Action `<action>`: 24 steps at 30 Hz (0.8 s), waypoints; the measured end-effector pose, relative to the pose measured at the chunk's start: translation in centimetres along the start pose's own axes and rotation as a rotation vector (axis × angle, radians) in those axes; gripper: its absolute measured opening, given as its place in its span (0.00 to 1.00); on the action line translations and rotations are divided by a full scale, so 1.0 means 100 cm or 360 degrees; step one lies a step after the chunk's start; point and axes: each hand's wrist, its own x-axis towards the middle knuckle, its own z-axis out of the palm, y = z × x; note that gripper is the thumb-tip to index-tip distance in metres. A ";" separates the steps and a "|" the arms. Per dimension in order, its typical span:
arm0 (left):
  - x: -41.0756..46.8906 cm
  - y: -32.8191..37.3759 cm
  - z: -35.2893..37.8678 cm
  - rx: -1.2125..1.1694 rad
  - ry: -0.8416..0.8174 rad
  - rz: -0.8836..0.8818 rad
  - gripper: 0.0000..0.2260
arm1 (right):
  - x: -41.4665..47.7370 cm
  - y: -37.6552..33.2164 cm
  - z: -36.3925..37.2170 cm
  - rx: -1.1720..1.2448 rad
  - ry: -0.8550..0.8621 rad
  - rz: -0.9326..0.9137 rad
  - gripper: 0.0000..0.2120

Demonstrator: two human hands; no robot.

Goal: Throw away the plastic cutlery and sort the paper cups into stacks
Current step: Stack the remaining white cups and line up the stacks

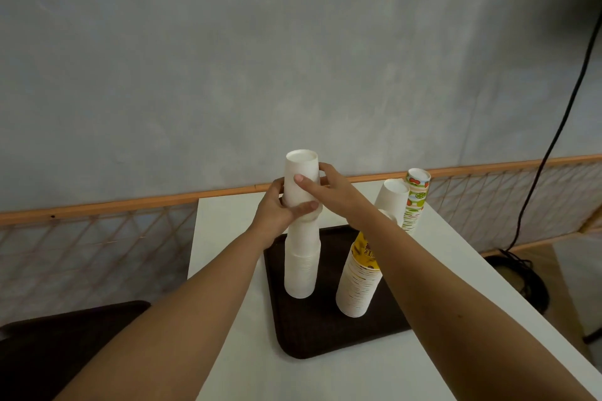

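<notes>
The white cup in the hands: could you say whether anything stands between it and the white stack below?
Nothing visible does. The left hand and right hand hold the white cup directly atop the white stack; the yellow stack stands aside.

A mottled grey plastered wall [293, 42] fills the upper view in soft, even light, darkening at the top right corner. Below it runs an orange wooden rail [97, 207] above a pale diamond-lattice panel [81, 254]. A white rectangular table [224, 221] stands against the wall. A thin black cable [565, 114] hangs down to a black coil [527, 280] on the floor.
</notes>
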 end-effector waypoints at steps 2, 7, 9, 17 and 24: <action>0.001 -0.004 0.004 -0.0002 -0.0004 -0.0030 0.34 | -0.002 0.003 0.000 0.0052 -0.0016 0.0031 0.30; 0.001 -0.021 0.006 0.0152 -0.0009 -0.0102 0.36 | 0.000 0.008 0.003 0.0099 0.0012 0.0111 0.32; 0.000 -0.026 0.006 0.0205 -0.0024 -0.0133 0.36 | 0.002 0.010 0.003 0.0064 0.0035 0.0132 0.33; -0.004 -0.026 -0.002 0.0234 -0.0052 -0.0170 0.36 | 0.001 0.006 0.000 -0.0030 0.0111 0.0035 0.28; -0.011 -0.031 -0.017 0.0028 0.0120 -0.0146 0.22 | -0.013 0.011 0.006 -0.0087 0.0656 -0.0346 0.15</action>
